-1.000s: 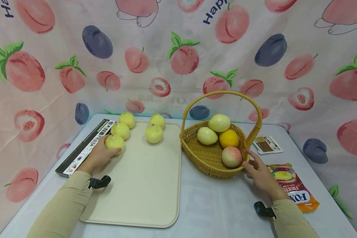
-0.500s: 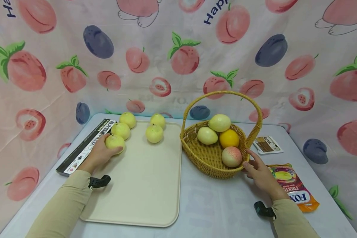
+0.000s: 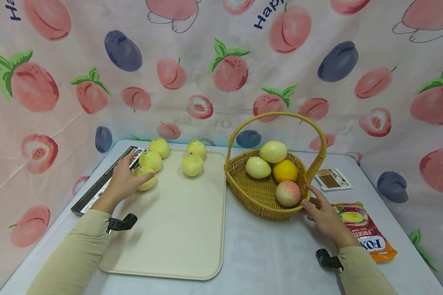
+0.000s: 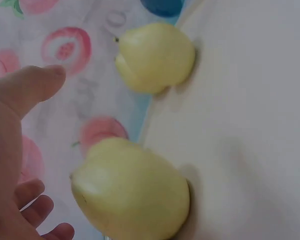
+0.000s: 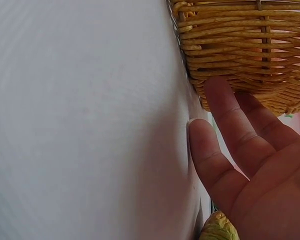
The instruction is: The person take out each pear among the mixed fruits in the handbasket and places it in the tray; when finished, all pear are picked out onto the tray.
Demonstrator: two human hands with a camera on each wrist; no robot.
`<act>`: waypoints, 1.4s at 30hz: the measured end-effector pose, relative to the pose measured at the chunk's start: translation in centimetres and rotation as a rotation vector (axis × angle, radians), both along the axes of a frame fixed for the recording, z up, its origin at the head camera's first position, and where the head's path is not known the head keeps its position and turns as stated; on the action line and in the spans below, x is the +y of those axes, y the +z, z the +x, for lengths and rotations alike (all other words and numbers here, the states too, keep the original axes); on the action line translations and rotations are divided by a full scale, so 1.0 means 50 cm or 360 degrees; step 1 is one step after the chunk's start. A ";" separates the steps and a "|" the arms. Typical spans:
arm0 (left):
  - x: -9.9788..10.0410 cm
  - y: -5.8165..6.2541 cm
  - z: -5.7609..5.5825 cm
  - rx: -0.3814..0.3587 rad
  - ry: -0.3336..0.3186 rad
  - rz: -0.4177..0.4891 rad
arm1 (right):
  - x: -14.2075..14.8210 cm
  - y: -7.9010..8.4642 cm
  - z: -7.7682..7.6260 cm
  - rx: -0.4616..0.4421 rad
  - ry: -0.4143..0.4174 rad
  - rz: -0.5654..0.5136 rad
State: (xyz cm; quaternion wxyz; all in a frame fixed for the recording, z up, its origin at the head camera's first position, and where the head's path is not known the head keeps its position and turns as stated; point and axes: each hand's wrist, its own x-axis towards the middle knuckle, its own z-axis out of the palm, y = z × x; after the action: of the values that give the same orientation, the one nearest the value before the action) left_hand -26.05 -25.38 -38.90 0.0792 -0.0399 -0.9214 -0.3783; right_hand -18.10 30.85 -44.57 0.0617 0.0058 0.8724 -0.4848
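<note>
In the head view, my left hand [image 3: 122,179] is spread beside the nearest of several round, pale yellow pears [image 3: 146,183], its thumb passing in front of that one. The left wrist view shows a gap between the fingers and a pear [image 4: 132,190]. The pears stand in two groups at the far end of a cream tray [image 3: 177,229]. My right hand [image 3: 325,219] holds the near right rim of a wicker basket [image 3: 256,207], fingertips against its outer weave. Inside the basket are a peach [image 3: 288,194], an orange [image 3: 285,171] and two pale oval fruits [image 3: 273,152].
A black and white pasta box [image 3: 96,192] lies along the tray's left edge. Right of the basket are a small flat packet [image 3: 333,179] and a red and orange candy bag [image 3: 369,233]. The basket's tall handle [image 3: 277,114] arches above it. Fruit-printed cloth hangs behind.
My left hand has let go of the nearest left pear, its fingers spreading and lifting slightly. That pear stays in place on the tray. The right hand and basket have not moved.
</note>
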 end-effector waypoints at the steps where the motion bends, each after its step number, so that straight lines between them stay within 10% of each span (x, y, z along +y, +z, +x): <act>1: 0.005 0.005 0.003 0.0002 -0.0010 0.0013 | 0.000 0.001 0.000 0.0003 -0.0003 0.0006; 42: 0.277 0.027 0.064 0.0016 -0.0699 0.0284 | 0.001 0.001 0.000 0.0009 -0.0009 0.0000</act>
State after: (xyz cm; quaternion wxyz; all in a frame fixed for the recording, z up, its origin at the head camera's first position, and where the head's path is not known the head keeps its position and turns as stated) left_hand -22.84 -11.52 -37.57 0.0030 -0.2340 -0.8531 -0.4662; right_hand -18.10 30.88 -44.55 0.0577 0.0067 0.8725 -0.4851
